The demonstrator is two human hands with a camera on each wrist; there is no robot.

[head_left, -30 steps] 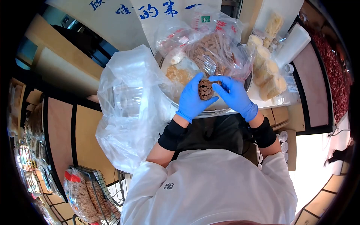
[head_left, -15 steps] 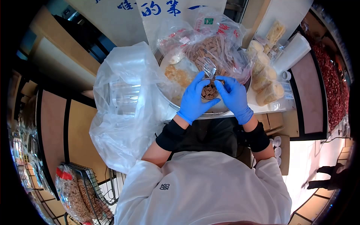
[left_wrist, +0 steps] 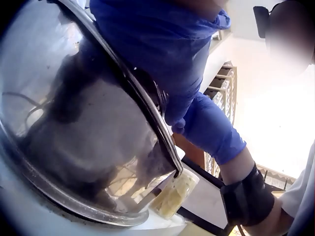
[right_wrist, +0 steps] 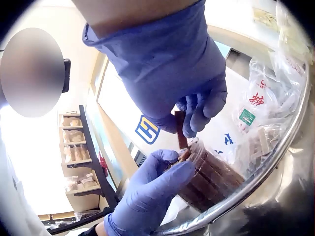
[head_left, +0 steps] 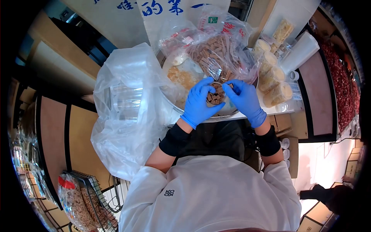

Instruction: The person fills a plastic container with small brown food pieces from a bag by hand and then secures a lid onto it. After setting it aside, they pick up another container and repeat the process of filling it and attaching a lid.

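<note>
My left hand (head_left: 199, 103), in a blue glove, grips a clear jar (right_wrist: 214, 179) packed with upright brown sticks. My gloved right hand (head_left: 246, 101) pinches one brown stick (right_wrist: 181, 129) between thumb and fingers. The stick's lower end is at the jar's mouth in the right wrist view. Both hands are over the near side of a large metal basin (left_wrist: 93, 132). In the head view, more brown sticks (head_left: 210, 50) lie beyond the hands in a clear plastic bag (head_left: 241, 34). The left wrist view shows mostly the basin's shiny outside; the jar is hidden there.
Tubs of pale yellow food (head_left: 279, 94) line the right side of the basin. Behind them lies a roll of clear film (head_left: 301, 52). On the left, a big plastic bag (head_left: 116, 147) holds clear containers. A wire basket (head_left: 92, 197) with bagged goods stands lower left.
The right hand has brought a stick to the jar's mouth, its fingers shifting slightly. The left hand keeps its hold, and the jar shows slightly farther right in the head view.
</note>
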